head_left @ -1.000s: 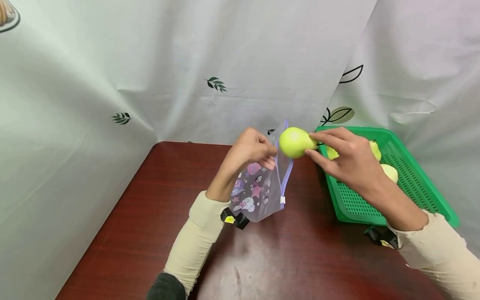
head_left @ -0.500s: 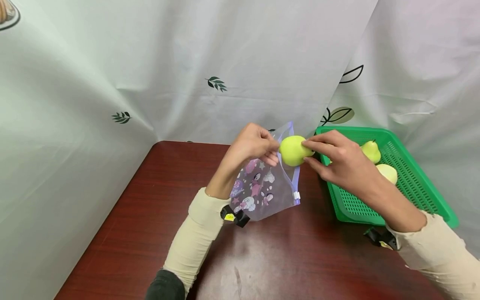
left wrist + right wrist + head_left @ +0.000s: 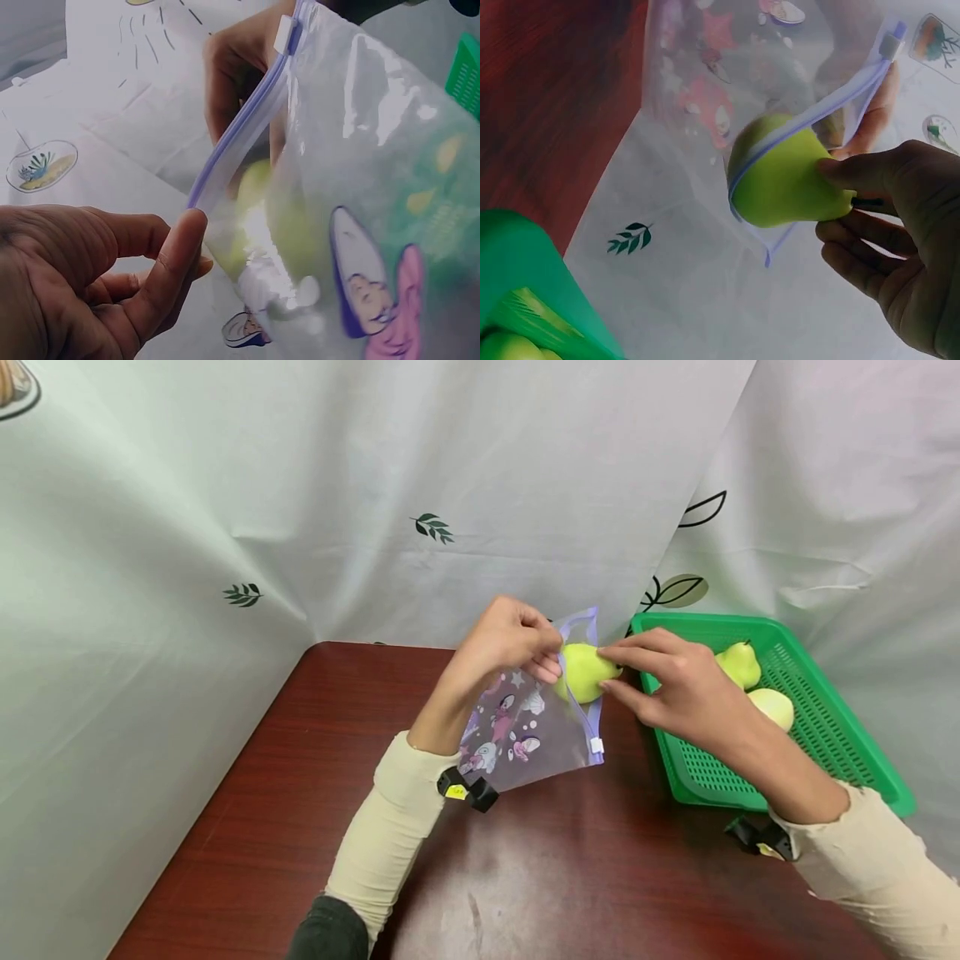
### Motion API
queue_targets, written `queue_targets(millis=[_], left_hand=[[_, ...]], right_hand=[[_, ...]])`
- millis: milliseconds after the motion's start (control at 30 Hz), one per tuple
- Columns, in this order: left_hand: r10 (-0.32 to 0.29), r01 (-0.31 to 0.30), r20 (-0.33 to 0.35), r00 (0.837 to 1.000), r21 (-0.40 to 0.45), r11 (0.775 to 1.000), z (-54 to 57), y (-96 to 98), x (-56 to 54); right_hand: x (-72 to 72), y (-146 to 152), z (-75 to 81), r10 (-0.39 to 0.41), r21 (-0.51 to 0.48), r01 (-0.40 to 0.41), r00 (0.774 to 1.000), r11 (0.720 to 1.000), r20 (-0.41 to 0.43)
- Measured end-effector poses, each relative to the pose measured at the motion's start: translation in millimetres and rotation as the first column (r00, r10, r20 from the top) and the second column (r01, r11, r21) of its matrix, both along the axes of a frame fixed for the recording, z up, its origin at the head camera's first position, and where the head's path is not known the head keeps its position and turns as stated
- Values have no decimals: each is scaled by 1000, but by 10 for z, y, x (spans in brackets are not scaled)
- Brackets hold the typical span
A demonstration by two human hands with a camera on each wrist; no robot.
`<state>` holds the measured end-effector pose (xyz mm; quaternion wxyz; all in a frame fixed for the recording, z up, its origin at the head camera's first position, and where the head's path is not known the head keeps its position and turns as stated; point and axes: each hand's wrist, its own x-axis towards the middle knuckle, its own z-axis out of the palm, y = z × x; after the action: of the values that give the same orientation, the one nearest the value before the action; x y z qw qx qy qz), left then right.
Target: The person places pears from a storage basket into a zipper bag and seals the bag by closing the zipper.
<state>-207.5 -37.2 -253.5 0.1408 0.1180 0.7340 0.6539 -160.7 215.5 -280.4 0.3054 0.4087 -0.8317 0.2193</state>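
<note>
A clear zip bag with a purple edge, a white slider and pink sea-animal prints hangs over the table. My left hand pinches the edge of its mouth between thumb and fingers, as the left wrist view shows. My right hand holds a yellow-green pear by its stem end, thumb on one side and fingers on the other. The pear's round bottom is inside the bag's mouth, behind the purple edge. Its narrow end with the dark stem still sticks out toward my right hand.
A green perforated basket stands at the right of the table, holding pears and another pale yellow-green fruit. The dark red table meets white printed cloth at the back and left.
My right hand has moved slightly left and down, bringing the pear from beside the bag into its mouth. The bag's mouth has widened and its slider end has swung right.
</note>
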Motion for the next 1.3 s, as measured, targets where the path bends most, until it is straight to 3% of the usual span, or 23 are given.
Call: queue_targets(millis=[167,333,467,600,933,1300], left_hand=[[7,-7,3,1000,24,1000,-3,-11,-7],[3,-3,19,1000,36,999,-4,-14,-20],[11,-12,23,1000,51,999,-6,-7,-25],[20,-21,29,999,63,998,-7,-4,-22],[25,-27,29,999,69,997,-31,-15,-55],[65,-65,4,998,121,991,-18,-16,-89]], right_hand=[[26,-27,10,-53,-45,58,994,997,93],[42,-77,19,-151,-51,162,973,985,174],[28,-106,13,-179,-59,194,964,979,195],[3,-133,-1,-180,-55,195,962,979,204],[-43,-138,-33,-107,-22,112,982,993,154],[4,60,17,-101,-104,115,987,988,128]])
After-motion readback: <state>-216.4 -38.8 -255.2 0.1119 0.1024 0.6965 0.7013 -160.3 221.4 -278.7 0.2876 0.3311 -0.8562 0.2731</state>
